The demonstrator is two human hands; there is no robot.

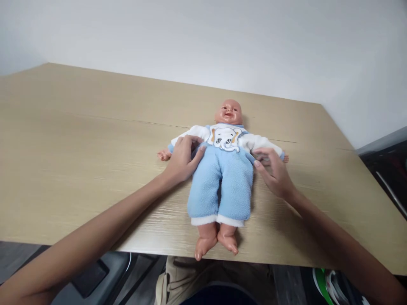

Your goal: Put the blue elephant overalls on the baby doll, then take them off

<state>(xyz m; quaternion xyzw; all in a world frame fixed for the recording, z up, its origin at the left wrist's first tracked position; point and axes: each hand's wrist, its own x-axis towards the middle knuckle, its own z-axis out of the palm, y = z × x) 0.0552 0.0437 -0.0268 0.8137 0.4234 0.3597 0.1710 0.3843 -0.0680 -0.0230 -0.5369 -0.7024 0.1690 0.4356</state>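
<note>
A baby doll [229, 113] lies on its back on the wooden table, head away from me and bare feet near the front edge. It wears a white top with an elephant face on the chest and light blue fleece trousers [206, 182] with white cuffs. My left hand [185, 157] is closed at the left side of the waist, thumb and fingers on the cloth. On the other side, my right hand [274, 171] pinches the trousers' edge, which is drawn slightly outward. The doll's arms stretch out to both sides, partly behind my hands.
The table [95, 144] has a thin seam across it and meets a white wall [203, 42] at the back. Below the front edge are a grey chair-like object [111, 275] at left and a green and white item [324, 286] at right. Dark objects [381, 169] stand beyond the right edge.
</note>
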